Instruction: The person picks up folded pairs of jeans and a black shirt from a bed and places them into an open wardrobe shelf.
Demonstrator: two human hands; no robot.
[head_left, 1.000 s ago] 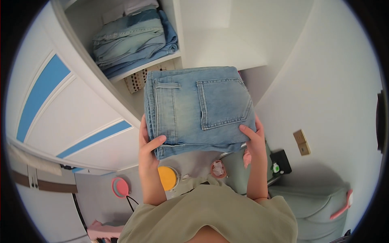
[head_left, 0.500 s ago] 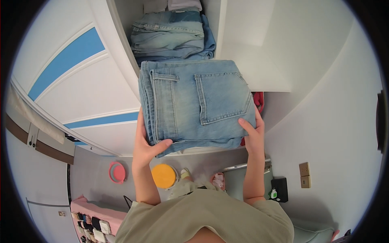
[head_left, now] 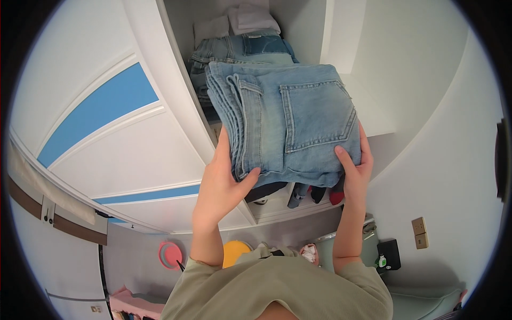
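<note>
Between both hands I hold a pair of folded light blue jeans [head_left: 314, 117], back pocket facing up, its layered folds showing along the left side. My left hand [head_left: 226, 178] grips the lower left corner, thumb on top and fingers underneath. On the right edge, my right hand [head_left: 356, 165] pinches with its thumb on top near the pocket. Just beyond, a stack of folded jeans [head_left: 224, 49] sits in the wardrobe compartment, partly hidden by the held pair. Folded white clothes [head_left: 256, 18] lie behind that stack.
A white wardrobe door with blue panels [head_left: 98, 114] stands at the left. Below the jeans, a lower compartment holds dark and red items [head_left: 336, 196]. On the floor are a pink basin [head_left: 170, 255] and a yellow round stool [head_left: 234, 252]. A wall socket [head_left: 420, 233] is at the right.
The held jeans have moved slightly right and forward in view, now overlapping the stack in the wardrobe. More of the lower compartment and of the white clothes shows.
</note>
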